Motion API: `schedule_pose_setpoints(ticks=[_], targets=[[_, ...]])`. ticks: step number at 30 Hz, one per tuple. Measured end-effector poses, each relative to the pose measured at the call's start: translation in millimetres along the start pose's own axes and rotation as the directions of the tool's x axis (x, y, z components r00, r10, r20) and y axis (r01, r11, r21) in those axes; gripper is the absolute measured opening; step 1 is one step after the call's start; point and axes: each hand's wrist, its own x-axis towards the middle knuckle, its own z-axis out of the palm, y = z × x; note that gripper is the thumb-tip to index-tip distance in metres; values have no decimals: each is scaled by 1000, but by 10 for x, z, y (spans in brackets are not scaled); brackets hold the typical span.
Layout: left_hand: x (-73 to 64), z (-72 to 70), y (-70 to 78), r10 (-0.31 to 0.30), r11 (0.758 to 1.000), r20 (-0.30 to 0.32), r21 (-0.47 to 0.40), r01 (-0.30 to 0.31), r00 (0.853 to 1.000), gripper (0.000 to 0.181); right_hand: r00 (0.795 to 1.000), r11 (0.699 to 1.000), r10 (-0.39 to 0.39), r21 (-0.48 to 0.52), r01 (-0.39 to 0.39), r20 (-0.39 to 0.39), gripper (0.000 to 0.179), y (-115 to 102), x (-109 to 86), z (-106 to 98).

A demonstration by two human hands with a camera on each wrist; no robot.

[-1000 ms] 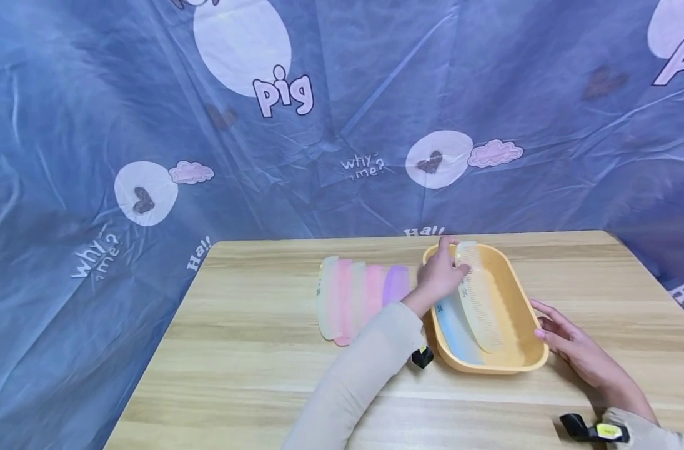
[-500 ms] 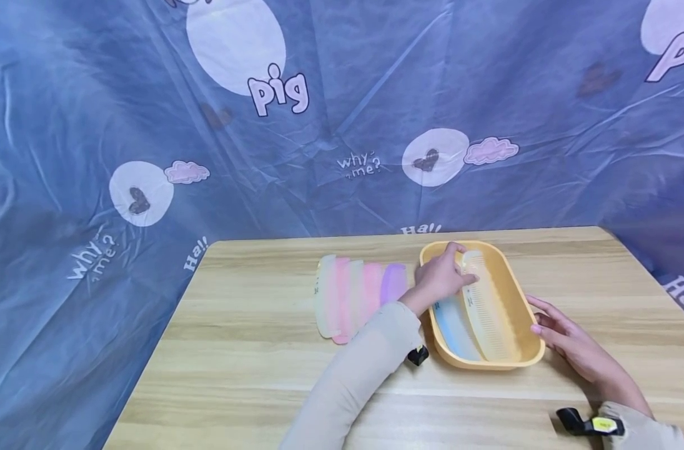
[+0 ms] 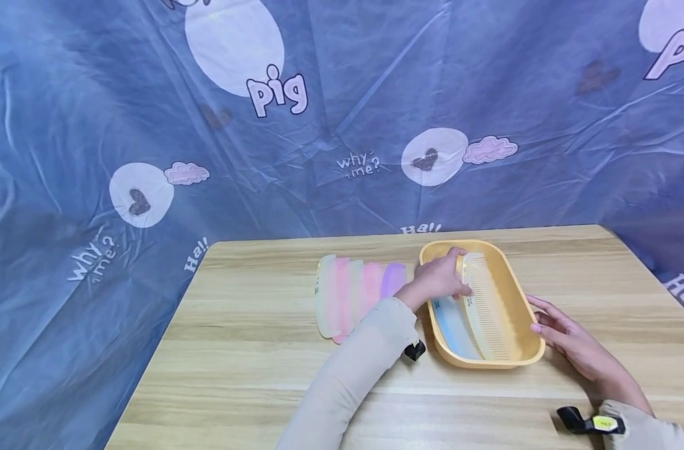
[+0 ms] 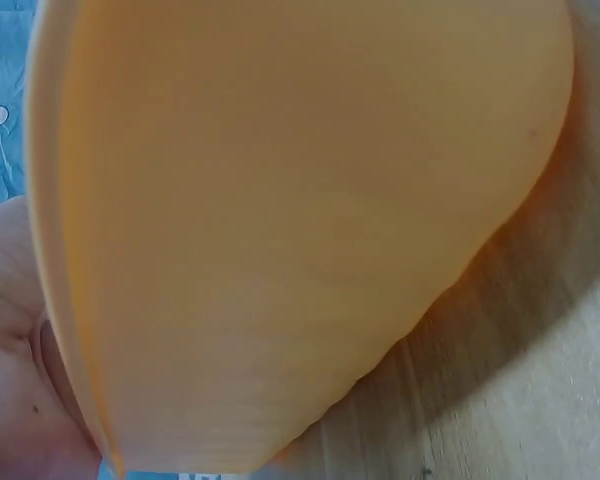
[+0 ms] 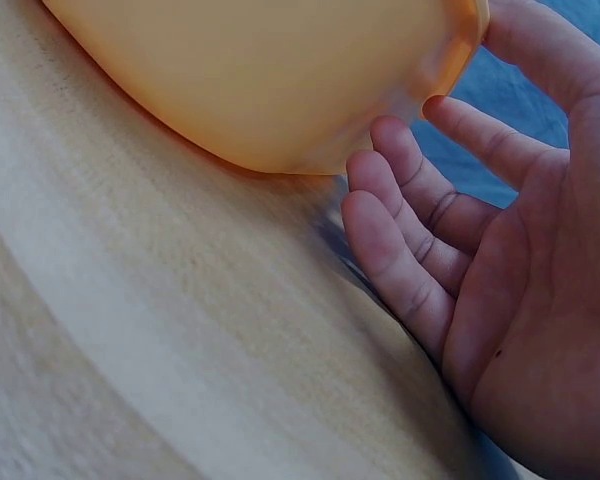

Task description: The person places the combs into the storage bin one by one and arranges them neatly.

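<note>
A yellow basin [image 3: 518,306] stands toward the right of the wooden table. Inside it lie a pale yellow comb [image 3: 484,312] and, left of that, a light blue comb [image 3: 454,331]. My left hand [image 3: 440,275] reaches over the basin's left rim, its fingertips right at the spine near the yellow comb's far end. The left wrist view is mostly filled by the basin's outer wall [image 4: 300,220], with part of the hand behind the rim. My right hand [image 3: 572,344] holds the basin's right rim between thumb and index finger; the other fingers curve loosely outside [image 5: 400,220].
Left of the basin, several combs lie overlapping in a row on the table [image 3: 252,312]: pale green [image 3: 326,300], pink [image 3: 343,300] and purple [image 3: 394,281] ones. Behind the table hangs a blue printed cloth [image 3: 330,206].
The yellow comb has been lowered and shifted right into the basin. My left thumb has drawn back left off the comb's face and the fingers have loosened. The right hand has stayed at the rim.
</note>
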Motion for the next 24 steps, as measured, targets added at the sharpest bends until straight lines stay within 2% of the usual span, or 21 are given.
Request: schedule_pose_setpoints(ticks=[4, 11, 19, 24], targets=[[16, 2, 24, -18, 1000, -2, 0, 18, 1000, 85, 1000, 1000, -7, 12, 6, 11, 62, -9, -10, -5], [76, 27, 74, -98, 994, -40, 43, 100, 994, 85, 1000, 1000, -9, 2, 9, 2, 61, -29, 2, 19], [115, 71, 132, -180, 973, -24, 140, 181, 983, 82, 1000, 1000, -15, -24, 14, -17, 59, -32, -2, 57], [144, 109, 151, -185, 958, -25, 216, 186, 982, 78, 999, 998, 3, -65, -6, -41, 59, -56, -23, 52]])
